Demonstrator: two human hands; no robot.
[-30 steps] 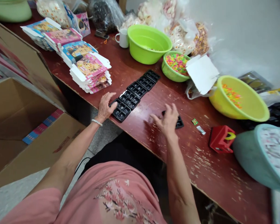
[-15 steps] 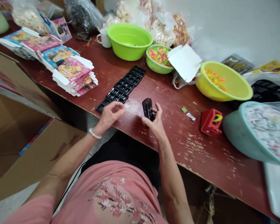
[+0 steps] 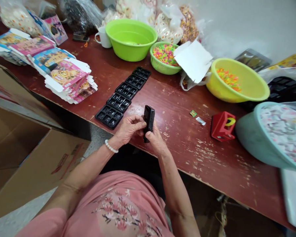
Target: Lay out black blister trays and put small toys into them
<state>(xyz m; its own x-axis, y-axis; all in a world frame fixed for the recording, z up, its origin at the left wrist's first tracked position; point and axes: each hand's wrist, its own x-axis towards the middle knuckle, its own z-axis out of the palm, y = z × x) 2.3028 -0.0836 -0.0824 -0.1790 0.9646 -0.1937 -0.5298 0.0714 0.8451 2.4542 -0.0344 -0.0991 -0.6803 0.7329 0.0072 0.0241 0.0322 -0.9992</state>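
- Two hands of yours close on one thing: your left hand (image 3: pixel 128 131) pinches the left side of a black piece (image 3: pixel 150 120) between thumb and fingers, while your right hand (image 3: pixel 157 140) grips its right side, thumb at the lower end.
- The black piece stands on edge near the front of the table (image 3: pixel 172 98); whether it is one tray or several nested, I cannot tell.
- Five black trays (image 3: pixel 126 90) form a slanting row just beyond your left hand.
- Printed boxes (image 3: pixel 66 72) lie stacked left of that row.
- A red tape dispenser (image 3: pixel 222 128) sits well to your right.
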